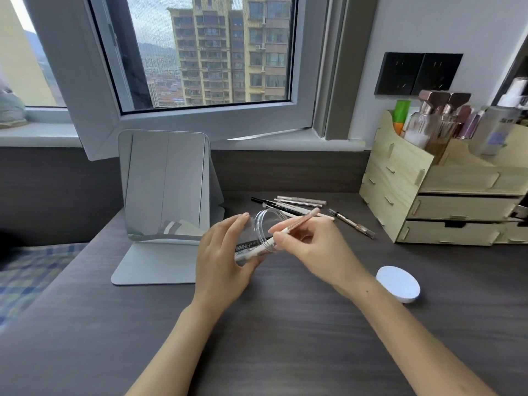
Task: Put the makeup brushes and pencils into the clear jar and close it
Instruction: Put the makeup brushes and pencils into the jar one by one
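Note:
My left hand point(221, 258) grips the clear jar point(258, 230), tilted with its open mouth facing right and away from me. My right hand point(311, 247) pinches a pale pink pencil point(300, 222), whose lower end reaches into the jar's mouth. Something with a printed label lies inside the jar. Several more pencils and brushes point(297, 205) lie on the dark desk just behind the jar. One more pencil with a clear cap point(351, 223) lies to their right. The white round lid point(398, 284) rests flat on the desk at my right wrist.
A standing mirror point(164, 187) on a flat base is left of the jar. A wooden drawer organiser point(445, 195) holding bottles fills the right rear. The window sill and wall run behind. A checked fabric lies off the desk's left edge.

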`<action>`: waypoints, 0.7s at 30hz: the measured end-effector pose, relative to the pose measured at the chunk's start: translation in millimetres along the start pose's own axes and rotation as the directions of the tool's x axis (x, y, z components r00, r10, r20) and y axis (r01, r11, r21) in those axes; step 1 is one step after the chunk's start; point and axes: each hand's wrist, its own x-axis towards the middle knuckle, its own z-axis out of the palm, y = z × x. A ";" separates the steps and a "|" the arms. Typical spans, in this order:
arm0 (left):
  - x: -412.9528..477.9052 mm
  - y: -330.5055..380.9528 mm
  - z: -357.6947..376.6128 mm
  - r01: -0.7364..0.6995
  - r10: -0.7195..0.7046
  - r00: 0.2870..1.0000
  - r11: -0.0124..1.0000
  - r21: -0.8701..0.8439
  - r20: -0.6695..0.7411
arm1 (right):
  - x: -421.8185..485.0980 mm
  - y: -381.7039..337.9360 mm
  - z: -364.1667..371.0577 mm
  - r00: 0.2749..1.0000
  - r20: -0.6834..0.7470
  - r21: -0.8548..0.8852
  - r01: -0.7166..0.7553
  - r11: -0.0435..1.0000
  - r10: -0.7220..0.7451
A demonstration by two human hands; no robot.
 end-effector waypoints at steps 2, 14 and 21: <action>-0.2 -1.6 0.1 -0.012 0.012 1.000 1.000 0.012 -0.004 | -0.7 0.8 1.9 1.000 -0.003 -0.008 0.001 1.000 -0.001; -1.1 -5.2 2.5 0.018 -0.018 1.000 0.999 0.036 0.002 | 25.1 54.0 -46.5 0.921 -0.377 -0.136 -0.164 0.977 0.102; -0.4 -6.0 2.8 0.020 -0.021 1.000 0.999 0.047 0.017 | 68.4 138.8 -84.0 0.858 -0.430 -0.840 -0.494 0.225 0.280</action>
